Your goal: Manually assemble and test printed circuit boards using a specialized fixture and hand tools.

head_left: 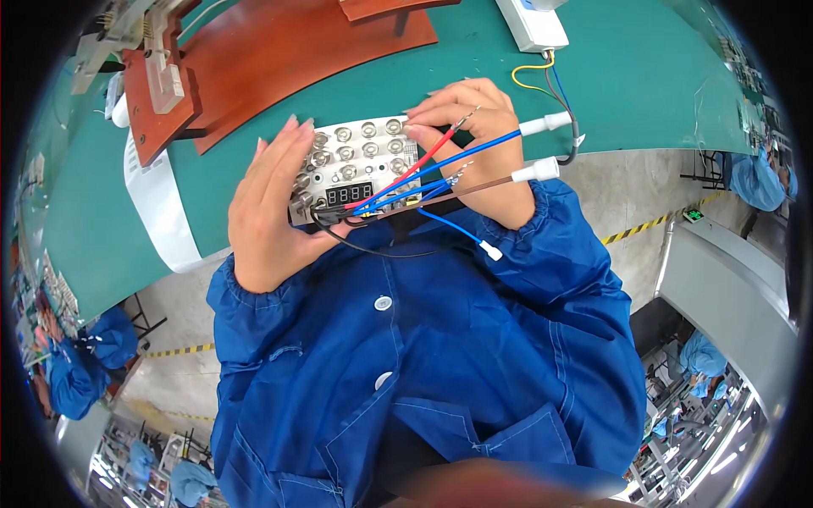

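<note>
A white circuit board [359, 157] with rows of round metal springs and a dark four-digit display [349, 195] is held level at the table's near edge. My left hand [269, 203] wraps round its left side, thumb along the near edge. My right hand [484, 152] grips the far right corner between thumb and fingers. Red, blue, brown and black wires run from the board's near edge. The red wire [436, 159] ends in a bare metal terminal. A blue wire [474, 152] and the brown wire [474, 191] end in white connector sleeves, beside my right hand.
A reddish-brown board fixture [305, 63] with a clear clamp [165, 80] stands at the far left on the green table mat [627, 93]. A white paper strip [161, 212] lies at left. A white box [535, 30] with a cable sits far right. Other people in blue work farther off.
</note>
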Tool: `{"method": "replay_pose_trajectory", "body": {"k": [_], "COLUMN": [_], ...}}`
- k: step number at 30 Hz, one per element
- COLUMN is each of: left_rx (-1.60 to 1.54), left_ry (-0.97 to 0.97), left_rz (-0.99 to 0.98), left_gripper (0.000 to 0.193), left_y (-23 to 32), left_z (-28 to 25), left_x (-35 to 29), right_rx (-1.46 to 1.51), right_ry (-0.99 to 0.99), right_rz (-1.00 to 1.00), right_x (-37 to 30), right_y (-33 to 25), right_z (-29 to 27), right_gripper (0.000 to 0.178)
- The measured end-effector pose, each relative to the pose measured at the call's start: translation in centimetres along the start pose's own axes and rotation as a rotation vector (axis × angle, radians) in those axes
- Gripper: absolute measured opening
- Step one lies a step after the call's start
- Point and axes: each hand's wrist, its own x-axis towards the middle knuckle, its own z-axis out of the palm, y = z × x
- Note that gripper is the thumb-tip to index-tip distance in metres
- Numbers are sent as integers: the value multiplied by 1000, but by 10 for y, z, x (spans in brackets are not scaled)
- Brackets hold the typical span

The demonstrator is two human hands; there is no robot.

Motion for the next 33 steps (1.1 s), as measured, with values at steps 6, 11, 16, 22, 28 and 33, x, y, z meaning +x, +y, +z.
{"method": "replay_pose_trajectory", "body": {"k": [6, 11, 16, 22, 28, 33], "left_rx": [-14, -18, -10, -42, -42, -1], "left_ry": [-9, 4, -6, -44, -26, 11], "left_rz": [-12, -2, -30, -39, -20, -1], "left_gripper": [93, 93, 90, 86, 87, 90], "left_y": [0, 0, 2, 3, 0, 1], "left_z": [1, 0, -2, -5, -5, -3], "left_x": [0, 0, 0, 4, 3, 0], "right_rx": [-110, -118, -96, -308, -490, -116], "right_ry": [87, 95, 105, -25, 4, -275], "right_rz": [-114, -127, -26, -255, -272, -222], "right_x": [-2, -3, -7, -23, -16, -5], "right_y": [-2, -3, -8, -10, -10, -19], "right_z": [3, 4, 1, -7, 0, -18], "right_gripper": [10, 11, 13, 30, 43, 81]}}
